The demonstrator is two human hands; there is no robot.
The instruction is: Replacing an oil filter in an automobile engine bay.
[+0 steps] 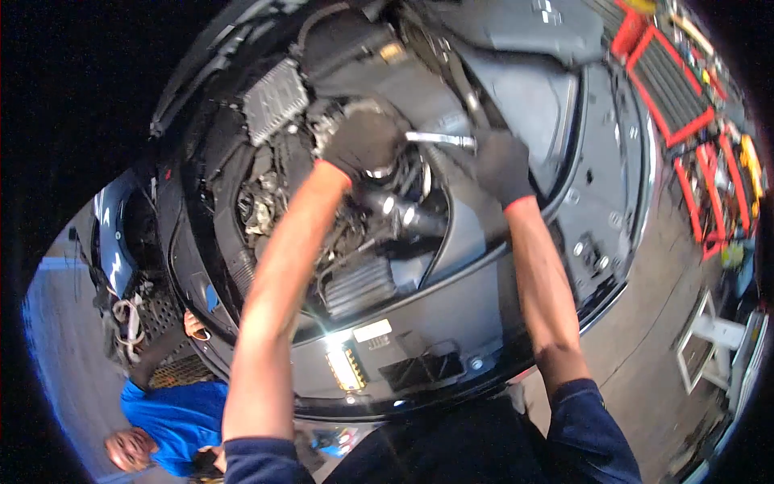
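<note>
A chrome ratchet wrench (439, 139) spans my two hands above the engine (266, 194) under the raised hood. My right hand (501, 168), in a dark glove with a red cuff, grips the handle end. My left hand (367, 141), gloved the same way, closes over the other end and hides the wrench's head. Whatever the tool sits on is covered by that hand. Just below the left hand are a shiny ring-like metal part and a dark hose (411, 219). A ribbed silver module (276, 100) lies beyond it to the left.
A lit work lamp (347, 368) rests on the front panel near me. At the lower left a person in a blue shirt (181, 419) has a hand on the car's edge. Red tool trays (669, 85) and a white frame (709, 339) stand at the right.
</note>
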